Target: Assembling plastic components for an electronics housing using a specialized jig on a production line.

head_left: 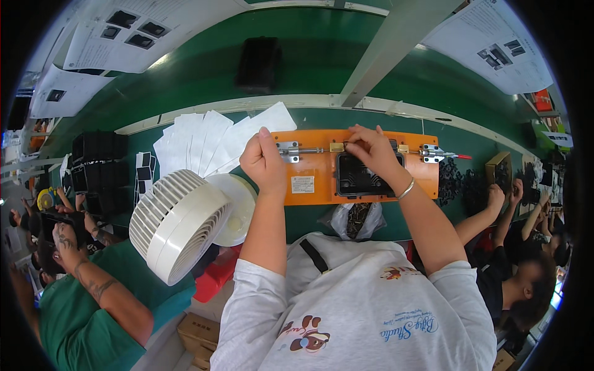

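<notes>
An orange fixture board lies in front of me with a black plastic housing set in its middle. At its left end is a metal toggle clamp; my left hand is closed at that clamp's outer end, hiding its handle. My right hand reaches over the housing, thumb and fingers pinched together at its top edge beside a brass block. Whatever sits between those fingertips is too small to make out. A second toggle clamp with a red handle points outward on the right.
Left of the board stand a white fan and fanned white sheets. A clear plastic bag of dark parts lies at the near edge. Black parts are heaped right. Black trays are stacked left. Co-workers sit on both sides.
</notes>
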The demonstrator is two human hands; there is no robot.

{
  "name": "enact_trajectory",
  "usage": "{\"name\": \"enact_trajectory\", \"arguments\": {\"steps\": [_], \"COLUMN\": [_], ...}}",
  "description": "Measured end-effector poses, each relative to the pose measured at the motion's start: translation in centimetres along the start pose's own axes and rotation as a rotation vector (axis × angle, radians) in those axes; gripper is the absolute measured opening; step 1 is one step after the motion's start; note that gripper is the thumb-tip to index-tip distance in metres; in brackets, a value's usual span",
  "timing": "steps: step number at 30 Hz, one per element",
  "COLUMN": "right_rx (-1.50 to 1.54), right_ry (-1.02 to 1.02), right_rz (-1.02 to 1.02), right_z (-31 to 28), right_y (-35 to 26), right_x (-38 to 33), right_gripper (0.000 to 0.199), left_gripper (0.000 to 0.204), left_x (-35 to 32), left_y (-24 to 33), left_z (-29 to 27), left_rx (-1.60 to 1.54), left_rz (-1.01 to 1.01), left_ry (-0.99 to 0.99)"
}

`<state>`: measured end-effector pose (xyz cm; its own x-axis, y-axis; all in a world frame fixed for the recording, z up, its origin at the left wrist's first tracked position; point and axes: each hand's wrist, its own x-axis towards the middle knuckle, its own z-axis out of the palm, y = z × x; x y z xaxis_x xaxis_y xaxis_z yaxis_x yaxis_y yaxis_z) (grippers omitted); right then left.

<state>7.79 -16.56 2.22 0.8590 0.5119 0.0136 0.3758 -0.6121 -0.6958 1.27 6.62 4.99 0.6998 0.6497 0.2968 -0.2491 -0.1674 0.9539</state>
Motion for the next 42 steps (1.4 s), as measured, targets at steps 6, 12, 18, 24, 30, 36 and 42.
{"name": "enact_trajectory", "arguments": {"steps": [6, 12, 18, 24, 30, 36, 42], "right_rx": [0.033, -0.051, -0.011, -0.211, -0.288, -0.294, -0.330], "right_ry": [0.087, 0.224, 0.152, -0.002, 0.094, 0.159, 0.168], "right_rz": [0.059, -0.050, 0.035, -0.148, -0.203, -0.242, -0.249], "right_z": [0.8, 1.1, 1.2, 0.3, 1.2, 1.2, 1.4], "right_y": [1.6, -0.1, 0.0, 0.4, 0.5, 0.5, 0.5], "right_x": [0.4, -0.2, 0.8, -1.2, -1.2, -1.1, -1.2], "right_gripper": [0.015, 0.026, 0.036, 0.064, 0.061, 0.059, 0.057], "left_gripper": [0.036, 0.034, 0.035, 0.038, 0.044, 0.040, 0.039], "left_x": [0.0, -0.1, -0.7, -0.6, -0.7, -1.7, -2.2], "left_y": [0.1, -0.2, 0.2, 0.8, 1.3, 1.1, -0.3], "left_z": [0.2, -0.2, 0.7, 1.2, 1.8, 2.9, 3.7], "left_rx": [0.050, 0.035, 0.225, 0.185, 0.149, 0.278, 0.342], "left_rz": [0.017, 0.025, 0.065, 0.048, -0.019, -0.019, 0.100], "left_ry": [-0.002, -0.048, -0.111, -0.111, -0.050, -0.170, -0.227]}}
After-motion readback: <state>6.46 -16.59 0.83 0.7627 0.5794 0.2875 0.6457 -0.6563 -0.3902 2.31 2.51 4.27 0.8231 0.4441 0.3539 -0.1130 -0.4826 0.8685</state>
